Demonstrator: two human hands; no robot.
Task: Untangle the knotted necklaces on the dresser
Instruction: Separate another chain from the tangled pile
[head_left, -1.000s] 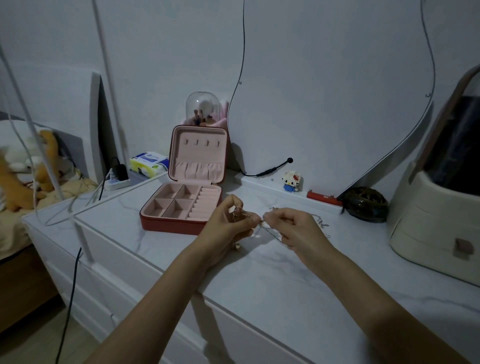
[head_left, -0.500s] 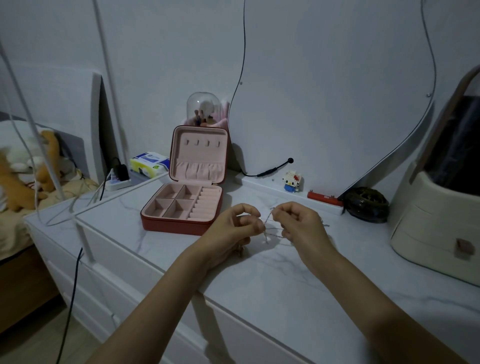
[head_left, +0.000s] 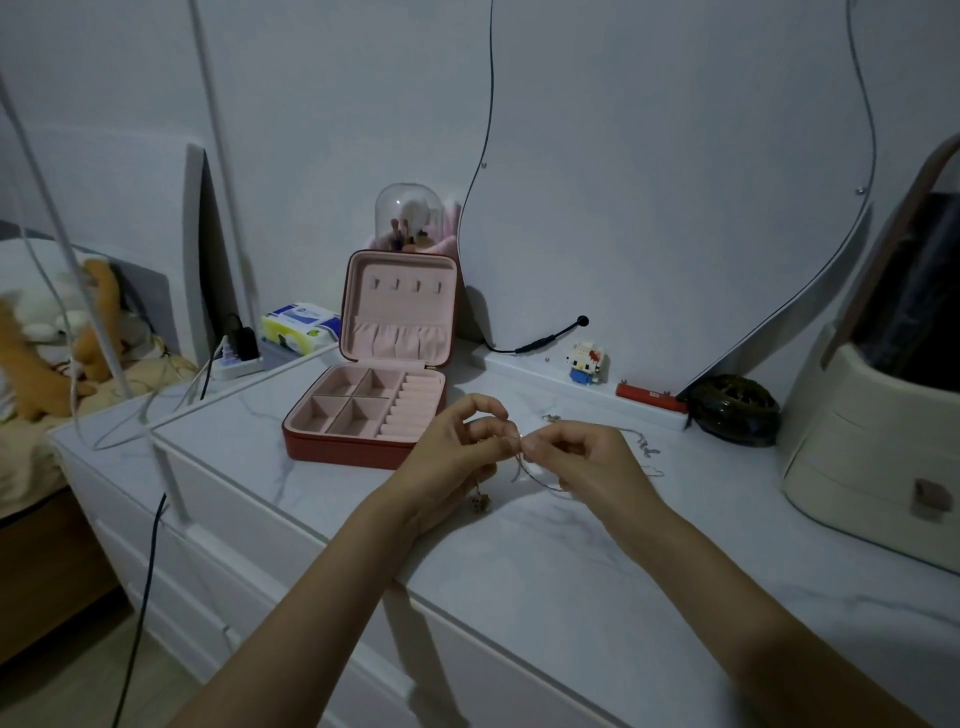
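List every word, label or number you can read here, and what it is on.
None can be read.
Tissue pack: blue and yellow print, too blurred to read.
Red bar by the mirror base: small marks, too small to read.
Jewelry box, toy figure: no text visible.

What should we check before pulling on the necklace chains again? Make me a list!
1. Left hand pinches the chain: ok.
2. Right hand pinches the chain too: ok.
3. Knot loose enough to pull apart: cannot tell, the chain is too thin and the room too dim.
4. Pendant hangs free below the left hand, just above the dresser: ok.
5. The other chain lying on the dresser is free of the one being held: cannot tell.
6. Jewellery box open and ready beside the hands: ok.
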